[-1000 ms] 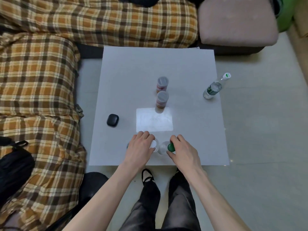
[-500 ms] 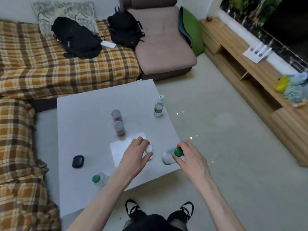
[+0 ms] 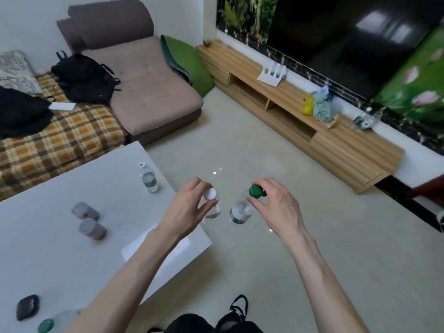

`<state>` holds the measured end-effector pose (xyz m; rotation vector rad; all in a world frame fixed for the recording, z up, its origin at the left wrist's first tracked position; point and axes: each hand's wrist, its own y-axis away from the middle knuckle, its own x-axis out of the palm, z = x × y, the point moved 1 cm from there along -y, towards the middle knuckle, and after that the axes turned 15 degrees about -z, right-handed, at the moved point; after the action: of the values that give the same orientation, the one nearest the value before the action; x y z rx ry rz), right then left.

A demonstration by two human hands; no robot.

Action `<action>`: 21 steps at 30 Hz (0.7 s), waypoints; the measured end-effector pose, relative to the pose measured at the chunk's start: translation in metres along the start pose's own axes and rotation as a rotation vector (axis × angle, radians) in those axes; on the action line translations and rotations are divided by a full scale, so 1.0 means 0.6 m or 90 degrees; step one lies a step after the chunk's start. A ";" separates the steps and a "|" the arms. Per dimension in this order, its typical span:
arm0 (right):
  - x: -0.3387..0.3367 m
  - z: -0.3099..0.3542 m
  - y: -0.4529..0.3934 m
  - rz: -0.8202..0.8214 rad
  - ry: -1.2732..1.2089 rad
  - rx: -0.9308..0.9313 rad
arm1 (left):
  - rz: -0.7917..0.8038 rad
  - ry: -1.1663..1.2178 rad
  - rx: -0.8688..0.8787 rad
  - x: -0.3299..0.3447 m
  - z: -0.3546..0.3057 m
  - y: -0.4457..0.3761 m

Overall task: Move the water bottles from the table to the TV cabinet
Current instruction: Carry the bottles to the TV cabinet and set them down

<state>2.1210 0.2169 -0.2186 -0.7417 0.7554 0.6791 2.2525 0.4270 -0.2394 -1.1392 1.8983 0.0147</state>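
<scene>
Head view: your left hand (image 3: pixel 189 207) pinches the neck of a white-capped water bottle (image 3: pixel 212 207), fingers closed just under the cap, bottle hanging over the table's edge at 3 o'clock of the white table (image 3: pixel 48 248). Your right hand (image 3: pixel 276 207) grips a green-capped water bottle (image 3: pixel 241 210) at the cap, fingers curled shut, bottle tilted and held above the floor. Two bottles sit on the table: one upright (image 3: pixel 149 179) at its 1 o'clock corner, another green-capped one (image 3: pixel 51 323) at 7 o'clock. The wooden TV cabinet (image 3: pixel 336 140) lies at 2 o'clock, well apart from both hands.
</scene>
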 end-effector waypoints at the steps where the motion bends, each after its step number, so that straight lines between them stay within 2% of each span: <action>1: -0.019 -0.022 -0.012 -0.017 -0.004 0.005 | 0.003 0.005 0.012 0.015 -0.021 -0.019; 9: -0.148 -0.198 -0.073 -0.145 -0.004 0.043 | 0.051 0.033 0.101 0.148 -0.178 -0.163; 21: -0.295 -0.404 -0.183 -0.200 0.089 0.137 | 0.067 0.102 0.198 0.356 -0.332 -0.368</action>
<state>2.0221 -0.0821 -0.1648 -0.6949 0.8033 0.2594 2.2362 0.0662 -0.1790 -0.8495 2.0144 -0.3116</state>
